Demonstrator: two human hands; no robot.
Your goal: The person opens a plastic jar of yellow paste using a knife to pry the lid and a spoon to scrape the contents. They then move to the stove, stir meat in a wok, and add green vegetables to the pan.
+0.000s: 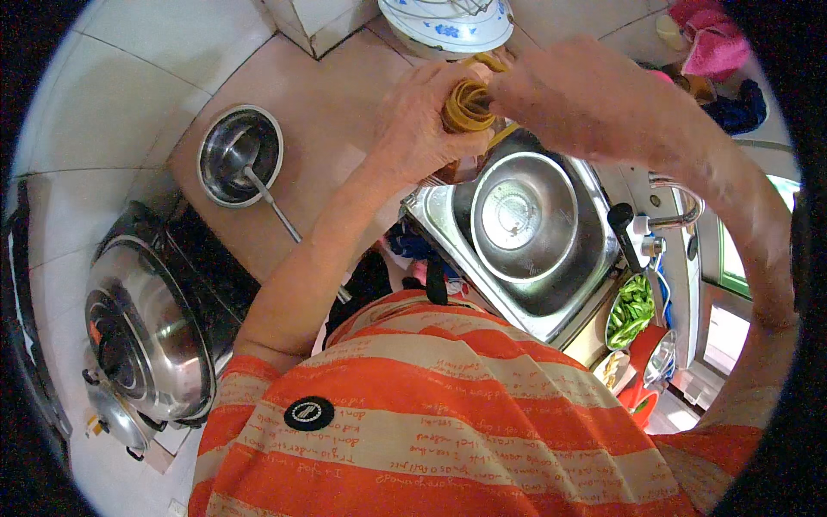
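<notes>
My left hand point(413, 123) is wrapped around a container point(468, 108) with a round, mustard-yellow top, held above the edge of the sink. Below the fingers shows a reddish-brown, see-through part, perhaps its body. My right hand point(549, 90), blurred, has its fingers at the container's top, and a yellow curved piece point(488, 63) shows beside them. Whether the right fingers grip anything is hidden. Just beneath both hands, a stainless steel basin point(562, 249) stands in the metal sink point(504, 304).
On the counter at left sits a metal bowl point(276, 158) with a ladle point(274, 205) leaning in it. A large lidded pan point(174, 323) is on the stove. A flowered enamel basin point(446, 35) stands ahead. Right are a faucet point(678, 220), green peppers point(630, 310) and a red pot point(646, 349).
</notes>
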